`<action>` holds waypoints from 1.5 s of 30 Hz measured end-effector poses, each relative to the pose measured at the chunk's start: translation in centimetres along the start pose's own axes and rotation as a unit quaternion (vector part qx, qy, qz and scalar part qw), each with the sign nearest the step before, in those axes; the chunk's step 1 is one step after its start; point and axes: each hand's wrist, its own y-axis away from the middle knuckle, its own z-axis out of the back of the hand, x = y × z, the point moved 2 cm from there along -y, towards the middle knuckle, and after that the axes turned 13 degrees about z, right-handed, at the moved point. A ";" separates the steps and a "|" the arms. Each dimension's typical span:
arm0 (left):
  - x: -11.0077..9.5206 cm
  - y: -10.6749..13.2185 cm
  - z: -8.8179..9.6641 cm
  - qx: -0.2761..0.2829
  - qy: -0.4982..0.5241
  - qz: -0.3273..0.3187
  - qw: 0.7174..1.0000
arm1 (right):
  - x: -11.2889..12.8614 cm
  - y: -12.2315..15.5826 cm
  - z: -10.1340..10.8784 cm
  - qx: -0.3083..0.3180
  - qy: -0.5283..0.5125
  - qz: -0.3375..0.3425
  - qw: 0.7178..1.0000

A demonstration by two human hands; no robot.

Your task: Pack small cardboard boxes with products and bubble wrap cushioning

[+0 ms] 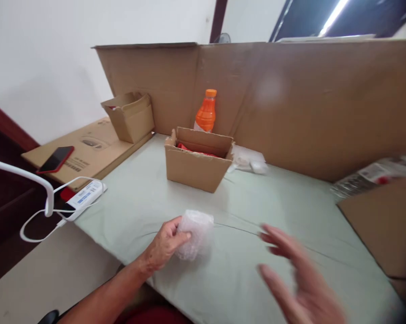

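My left hand (164, 245) is closed round a small bundle wrapped in bubble wrap (196, 234), which rests on the pale green cloth of the table (256, 202). My right hand (299, 279) hovers to the right of it, blurred by motion, fingers stretched out and apart, holding nothing. Behind the bundle stands an open cardboard box (196, 164) with something red inside.
An orange bottle (206, 112) stands behind the box against a tall cardboard wall (324, 103). A smaller open box (130, 117), a red phone (56, 159) on flat cardboard and a white power strip (84, 198) lie at left. Plastic packets (248, 159) and more cardboard (385, 220) lie at right.
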 end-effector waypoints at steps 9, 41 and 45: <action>0.8 -0.6 -0.8 0.089 -0.173 0.044 0.980 | -0.3 -3.8 -4.4 0.109 -0.215 -0.091 0.966; -12.2 -8.1 5.6 -0.273 -0.497 -0.563 0.601 | 4.0 -28.2 1.1 0.192 0.218 0.089 0.953; -11.8 -8.4 5.8 -0.281 -0.472 -0.579 0.603 | 4.8 -28.5 2.3 0.252 0.301 0.094 0.915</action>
